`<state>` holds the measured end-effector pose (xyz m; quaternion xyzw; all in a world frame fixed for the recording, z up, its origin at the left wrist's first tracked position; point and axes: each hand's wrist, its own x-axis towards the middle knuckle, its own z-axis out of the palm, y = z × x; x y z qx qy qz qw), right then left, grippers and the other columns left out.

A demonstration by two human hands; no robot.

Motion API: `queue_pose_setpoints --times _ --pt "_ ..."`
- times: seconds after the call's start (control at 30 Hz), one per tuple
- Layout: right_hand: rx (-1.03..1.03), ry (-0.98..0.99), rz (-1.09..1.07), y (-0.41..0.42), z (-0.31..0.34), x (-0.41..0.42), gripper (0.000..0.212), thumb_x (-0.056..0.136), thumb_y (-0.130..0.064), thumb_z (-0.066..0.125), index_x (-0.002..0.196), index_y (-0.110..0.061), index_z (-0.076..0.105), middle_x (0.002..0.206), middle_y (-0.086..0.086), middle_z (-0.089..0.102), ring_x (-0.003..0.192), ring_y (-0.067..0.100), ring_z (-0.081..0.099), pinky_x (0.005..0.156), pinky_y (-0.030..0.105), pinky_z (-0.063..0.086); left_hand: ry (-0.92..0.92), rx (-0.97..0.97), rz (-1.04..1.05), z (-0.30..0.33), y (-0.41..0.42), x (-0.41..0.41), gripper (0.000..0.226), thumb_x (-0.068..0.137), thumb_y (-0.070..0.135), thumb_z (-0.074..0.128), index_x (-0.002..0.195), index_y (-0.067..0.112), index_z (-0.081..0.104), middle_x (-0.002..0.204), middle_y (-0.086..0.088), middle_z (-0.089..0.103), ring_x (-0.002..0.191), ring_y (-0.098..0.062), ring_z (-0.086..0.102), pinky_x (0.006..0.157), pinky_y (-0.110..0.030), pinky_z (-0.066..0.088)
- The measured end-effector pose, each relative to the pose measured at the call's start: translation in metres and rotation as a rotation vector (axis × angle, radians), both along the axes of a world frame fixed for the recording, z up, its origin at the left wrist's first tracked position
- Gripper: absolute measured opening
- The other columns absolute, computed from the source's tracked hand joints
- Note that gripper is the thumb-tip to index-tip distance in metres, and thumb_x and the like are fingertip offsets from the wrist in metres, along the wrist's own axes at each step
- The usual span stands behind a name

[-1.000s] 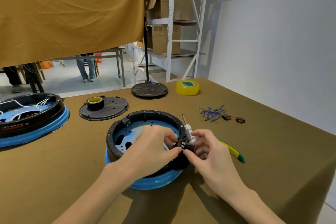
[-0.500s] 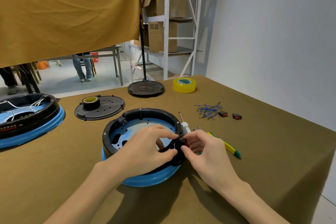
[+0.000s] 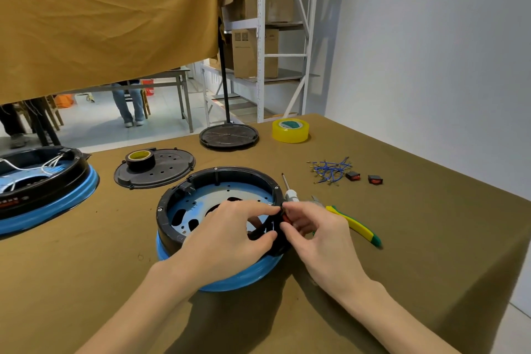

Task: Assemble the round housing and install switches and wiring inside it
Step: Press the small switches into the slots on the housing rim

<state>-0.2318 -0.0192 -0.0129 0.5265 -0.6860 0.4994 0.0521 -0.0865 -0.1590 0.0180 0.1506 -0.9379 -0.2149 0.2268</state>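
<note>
The round housing, a black ring on a blue base, sits in front of me on the brown table. My left hand reaches inside it and grips the right part of the black wall from within. My right hand is outside the wall and pinches a small black switch with a red face against the ring. Two more red-faced switches and a bundle of blue wires lie at the right.
A screwdriver and yellow-green pliers lie just right of the housing. A black lid with a tape roll, a yellow tape roll and a stand base sit behind. A second wired housing is at the left.
Both hands have stayed at the housing's right wall. The switch, held slightly above the rim a second ago, is now down against the wall, its red face showing.
</note>
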Motion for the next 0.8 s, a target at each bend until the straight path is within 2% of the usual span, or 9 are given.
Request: queue_pose_setpoints --times 0.13,0.33,0.47,0.53,0.6,0.67,0.73,0.8 --pt "0.007 -0.031 0.014 -0.002 0.001 -0.003 0.021 0.09 -0.013 0.078 0.11 -0.02 0.076 0.094 -0.017 0.071 0.093 -0.001 0.066 0.074 0.007 0.05 -0.018 0.056 -0.015 0.001 -0.003 0.0 0.047 0.095 0.041 0.065 0.141 0.044 0.056 0.122 0.033 0.062 0.11 0.011 0.058 0.096 -0.026 0.055" --pt "-0.045 -0.037 0.042 -0.005 0.002 -0.006 0.019 0.091 -0.009 0.076 0.107 -0.016 0.081 0.094 -0.01 0.074 0.09 0.005 0.068 0.075 0.013 0.053 -0.025 0.029 -0.036 0.002 -0.003 -0.001 0.044 0.098 0.04 0.062 0.141 0.044 0.058 0.125 0.032 0.063 0.11 0.014 0.057 0.094 -0.017 0.051" --pt "-0.019 -0.102 0.074 -0.003 0.0 -0.009 0.027 0.09 -0.009 0.076 0.115 -0.02 0.079 0.103 -0.011 0.072 0.099 0.003 0.066 0.081 0.016 0.056 -0.037 0.133 0.052 0.003 -0.001 -0.006 0.036 0.095 0.05 0.062 0.13 0.044 0.058 0.115 0.031 0.062 0.097 0.01 0.063 0.083 -0.018 0.057" --pt "0.003 -0.148 0.093 -0.002 -0.001 -0.012 0.031 0.09 -0.008 0.076 0.117 -0.023 0.078 0.102 -0.012 0.07 0.098 0.004 0.064 0.08 0.015 0.054 -0.056 0.145 0.14 0.005 -0.002 -0.011 0.034 0.093 0.056 0.061 0.122 0.039 0.059 0.108 0.025 0.063 0.086 0.007 0.064 0.072 -0.015 0.053" --pt "0.004 -0.187 0.099 -0.003 -0.002 -0.014 0.031 0.091 -0.008 0.075 0.116 -0.024 0.078 0.1 -0.012 0.071 0.097 0.004 0.065 0.078 0.015 0.053 -0.082 0.136 0.154 0.009 -0.003 -0.016 0.036 0.096 0.055 0.06 0.122 0.032 0.068 0.106 0.02 0.068 0.086 0.004 0.065 0.074 -0.017 0.054" --pt "-0.021 -0.191 0.094 -0.004 -0.003 -0.013 0.029 0.09 -0.007 0.076 0.116 -0.022 0.078 0.098 -0.012 0.073 0.095 0.004 0.066 0.077 0.014 0.053 -0.096 0.113 0.117 0.013 -0.001 -0.018 0.031 0.099 0.048 0.058 0.122 0.033 0.073 0.105 0.02 0.073 0.087 0.004 0.067 0.077 -0.019 0.057" --pt "-0.041 -0.163 0.092 -0.004 -0.003 -0.011 0.028 0.09 -0.007 0.077 0.115 -0.02 0.079 0.097 -0.012 0.073 0.095 0.004 0.067 0.077 0.012 0.052 -0.09 0.059 0.111 0.011 0.003 -0.015 0.03 0.101 0.046 0.056 0.124 0.037 0.073 0.102 0.021 0.074 0.085 0.005 0.066 0.071 -0.014 0.054" --pt "-0.059 -0.133 0.089 -0.005 -0.004 -0.012 0.027 0.09 -0.007 0.077 0.114 -0.019 0.079 0.096 -0.011 0.073 0.095 0.004 0.067 0.076 0.011 0.051 -0.09 -0.016 0.13 0.007 0.006 -0.012 0.034 0.102 0.047 0.053 0.129 0.036 0.07 0.104 0.019 0.073 0.089 0.0 0.065 0.074 -0.019 0.056"
